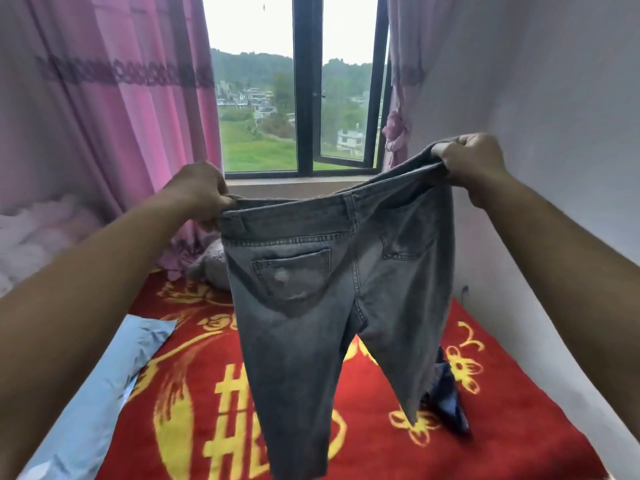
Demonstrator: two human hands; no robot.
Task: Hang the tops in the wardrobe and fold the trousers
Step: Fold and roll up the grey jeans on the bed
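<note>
Clenching the waistband of grey jeans [311, 306], left hand [197, 192] at nine and right hand [467, 161] at two o'clock are holding it spread, presumably for folding.

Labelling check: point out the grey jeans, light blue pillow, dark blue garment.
grey jeans [292, 277]: head view, left back pocket.
light blue pillow [100, 393]: head view, middle of its cover.
dark blue garment [448, 403]: head view, exposed folds.

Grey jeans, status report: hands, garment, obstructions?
Left hand and right hand each grip a waistband end. Grey jeans held up, back pockets facing camera, legs hanging over red blanket. Dark blue garment on blanket behind one leg.
</note>
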